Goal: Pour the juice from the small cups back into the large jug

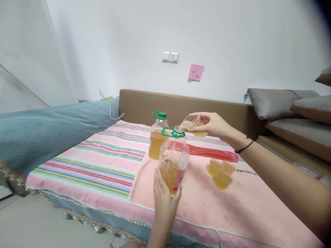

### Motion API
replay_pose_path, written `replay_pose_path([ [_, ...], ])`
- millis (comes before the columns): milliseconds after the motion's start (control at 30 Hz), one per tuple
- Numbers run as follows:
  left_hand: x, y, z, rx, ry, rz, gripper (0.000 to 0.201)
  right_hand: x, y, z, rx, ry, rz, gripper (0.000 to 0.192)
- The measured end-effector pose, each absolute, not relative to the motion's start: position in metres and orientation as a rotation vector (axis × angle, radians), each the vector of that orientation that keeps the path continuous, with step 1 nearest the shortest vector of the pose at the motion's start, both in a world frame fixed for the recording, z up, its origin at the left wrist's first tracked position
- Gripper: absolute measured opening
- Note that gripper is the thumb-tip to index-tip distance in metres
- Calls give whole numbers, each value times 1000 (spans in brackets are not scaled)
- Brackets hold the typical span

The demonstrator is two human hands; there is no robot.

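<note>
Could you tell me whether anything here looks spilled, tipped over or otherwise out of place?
No spill shows on the pink towel. The right hand tilts a clear cup at the open bottle, which the left hand steadies. The capped bottle and three filled cups stand upright.

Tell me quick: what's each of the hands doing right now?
Left hand: closed around the open bottle, steadying it on the pink towel.
Right hand: holding a small cup, tilted over the bottle's mouth.
</note>
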State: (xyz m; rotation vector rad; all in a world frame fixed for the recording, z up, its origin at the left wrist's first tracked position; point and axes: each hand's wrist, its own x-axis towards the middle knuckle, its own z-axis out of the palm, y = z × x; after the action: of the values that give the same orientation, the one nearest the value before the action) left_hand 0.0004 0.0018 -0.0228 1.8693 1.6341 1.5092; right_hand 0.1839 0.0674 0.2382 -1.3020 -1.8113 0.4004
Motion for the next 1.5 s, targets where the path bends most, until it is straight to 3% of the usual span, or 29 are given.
replay_pose_path([
  [1500,1,0,-21,1867,1645,1502,91,172,69,265,-1362,-2012,210,62],
])
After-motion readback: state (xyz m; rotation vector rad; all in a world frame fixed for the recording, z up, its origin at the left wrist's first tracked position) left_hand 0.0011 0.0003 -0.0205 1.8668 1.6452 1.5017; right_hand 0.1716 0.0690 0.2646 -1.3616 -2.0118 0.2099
